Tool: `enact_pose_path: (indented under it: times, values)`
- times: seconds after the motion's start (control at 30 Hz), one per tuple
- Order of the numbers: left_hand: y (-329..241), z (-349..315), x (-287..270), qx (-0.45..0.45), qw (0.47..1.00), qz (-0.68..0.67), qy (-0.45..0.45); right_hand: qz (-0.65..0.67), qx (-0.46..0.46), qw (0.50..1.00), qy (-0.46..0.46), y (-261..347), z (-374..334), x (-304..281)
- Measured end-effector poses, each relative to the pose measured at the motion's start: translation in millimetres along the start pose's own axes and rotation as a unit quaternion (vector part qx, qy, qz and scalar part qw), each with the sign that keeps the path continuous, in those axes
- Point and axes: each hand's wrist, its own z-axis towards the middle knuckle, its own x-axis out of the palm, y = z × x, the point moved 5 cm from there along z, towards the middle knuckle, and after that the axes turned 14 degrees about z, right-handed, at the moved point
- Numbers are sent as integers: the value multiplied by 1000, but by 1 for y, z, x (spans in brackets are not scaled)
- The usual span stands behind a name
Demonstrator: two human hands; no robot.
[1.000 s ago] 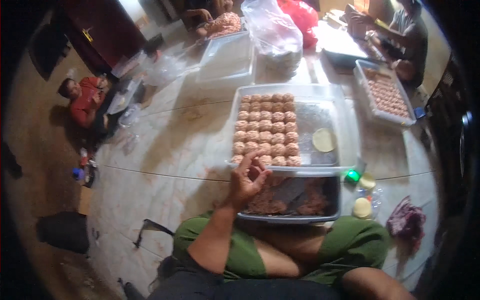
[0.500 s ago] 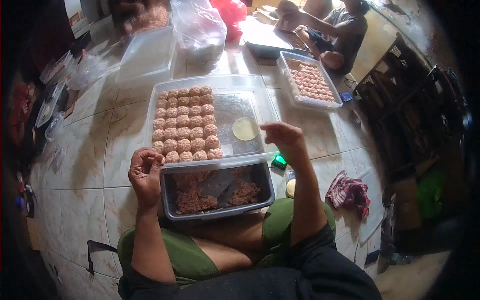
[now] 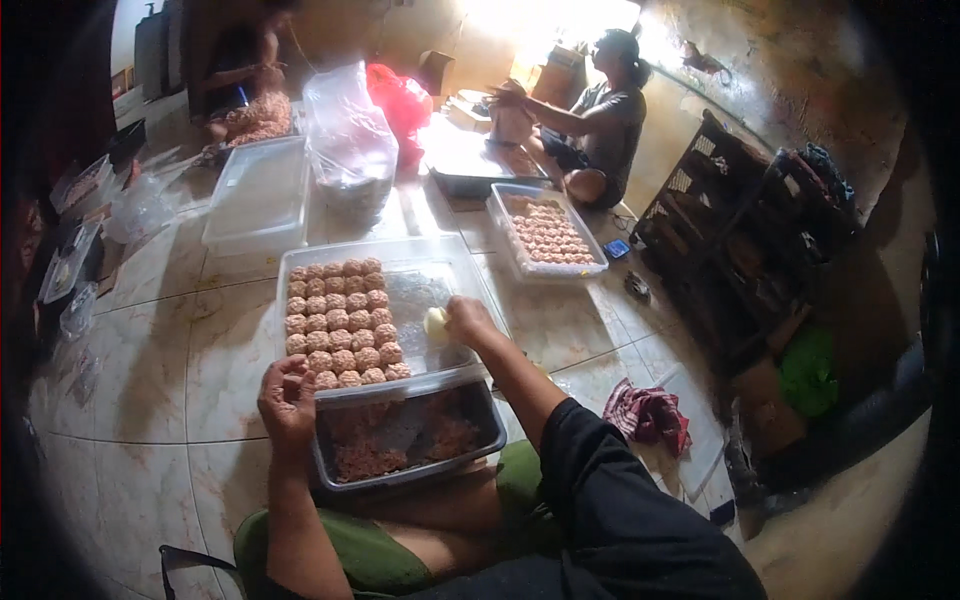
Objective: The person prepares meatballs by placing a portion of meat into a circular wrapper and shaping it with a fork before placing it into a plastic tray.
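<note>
A clear plastic tub (image 3: 440,248) in front of me holds rows of pink minced-meat balls (image 3: 340,318) on its left side. Over the bare right part of the tub, my right hand (image 3: 468,322) is closed on a pale yellow round disc (image 3: 436,323), gripping its right edge. My left hand (image 3: 287,398) stays by the tub's near left corner with its fingers curled in; whether anything is between them is hidden. Below the tub's near edge, a dark grey basin (image 3: 500,440) contains minced meat (image 3: 365,450) spread in loose clumps.
Another clear tub (image 3: 585,268) with meatballs stands at the far right, near a seated person (image 3: 605,120). An empty-looking clear tub (image 3: 225,235) and a plastic bag (image 3: 345,130) are at the far left. A checked cloth (image 3: 650,412) and black crates (image 3: 720,220) lie to the right.
My right hand has moved left and taken hold of the pale yellow disc that lay in the tub. My left hand remains at the near left corner. The view has tilted up and right.
</note>
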Motion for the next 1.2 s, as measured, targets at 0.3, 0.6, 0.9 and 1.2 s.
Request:
enact_pose_path:
  times: [0.3, 0.6, 0.9, 1.2]
  values:
    - [-44, -20, 18, 1, 974, -53, 222, 209, -188, 955, -95, 106, -119, -54]
    - [-48, -58, 59, -42, 888, -234, 393, 371, -100, 923, 19, 81, -189, 12]
    - [12, 0, 0, -138, 915, -360, 118, 30, -163, 953, 255, 34, -163, 52]
    - [4, 8, -17, -265, 866, -419, -59, -58, 5, 936, 346, 19, -140, 109]
